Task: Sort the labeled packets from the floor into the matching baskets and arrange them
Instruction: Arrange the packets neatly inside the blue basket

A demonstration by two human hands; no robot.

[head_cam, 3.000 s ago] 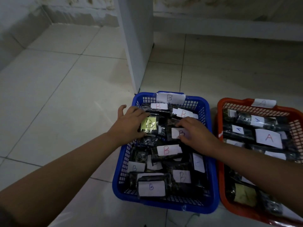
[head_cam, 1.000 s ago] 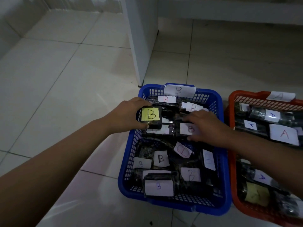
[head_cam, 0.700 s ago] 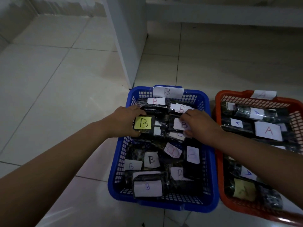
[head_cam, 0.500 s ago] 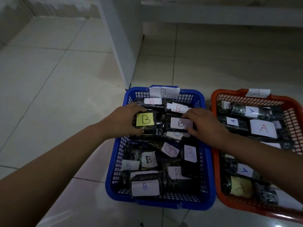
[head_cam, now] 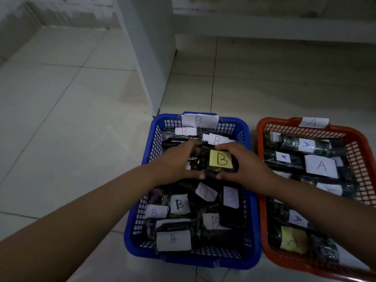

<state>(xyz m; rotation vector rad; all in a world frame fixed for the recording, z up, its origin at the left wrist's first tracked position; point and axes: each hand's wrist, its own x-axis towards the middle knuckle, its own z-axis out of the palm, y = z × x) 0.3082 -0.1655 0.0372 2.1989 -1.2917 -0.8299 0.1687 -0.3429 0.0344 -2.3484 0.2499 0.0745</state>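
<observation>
Pale tiled floor (head_cam: 61, 119) with thin dark grout lines, glossy, dim light. White upright panel (head_cam: 150, 58) stands on the floor at centre top, its bottom corner meeting the tiles. Low white ledge (head_cam: 274, 27) runs along the back to the right of the panel. Stained grey wall (head_cam: 67, 15) at top left, with a raised skirting strip at its foot.

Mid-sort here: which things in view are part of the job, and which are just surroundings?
In the job:
- yellow-label B packet, held between left hand and right hand
- blue basket tagged B, full of B packets
- red basket tagged A, holding A packets

Just there:
- white pillar
- tiled floor
</observation>
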